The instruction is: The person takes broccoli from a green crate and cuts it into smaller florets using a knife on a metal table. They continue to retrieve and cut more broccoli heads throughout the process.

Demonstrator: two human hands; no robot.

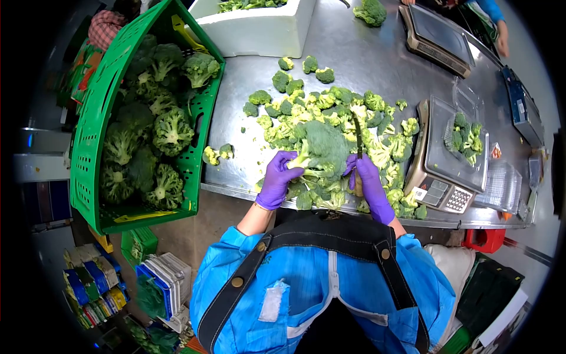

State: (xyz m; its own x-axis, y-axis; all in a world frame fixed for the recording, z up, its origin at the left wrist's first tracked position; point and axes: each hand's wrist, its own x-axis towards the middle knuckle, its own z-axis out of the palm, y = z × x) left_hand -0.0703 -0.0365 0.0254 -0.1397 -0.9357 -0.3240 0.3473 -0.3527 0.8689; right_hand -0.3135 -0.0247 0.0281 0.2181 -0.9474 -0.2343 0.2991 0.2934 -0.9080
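Observation:
My left hand (276,180), in a purple glove, is closed on the stalk side of a large broccoli head (326,147). The crown faces away from me, over the table's near edge. My right hand (371,184), gloved the same way, grips a knife (358,137) whose dark, narrow blade points up and away, just right of the crown. Part of the knife's handle is hidden by the fingers. Cut broccoli florets (303,114) lie in a loose pile around and beyond both hands. Some florets also lie under the held head.
A green crate (88,159) of whole broccoli heads stands left. A white foam box (259,32) is at the back. On the right, a scale (439,177) bears a clear tray of florets (466,138). Another scale (436,38) stands farther off, near a co-worker's hand (502,41).

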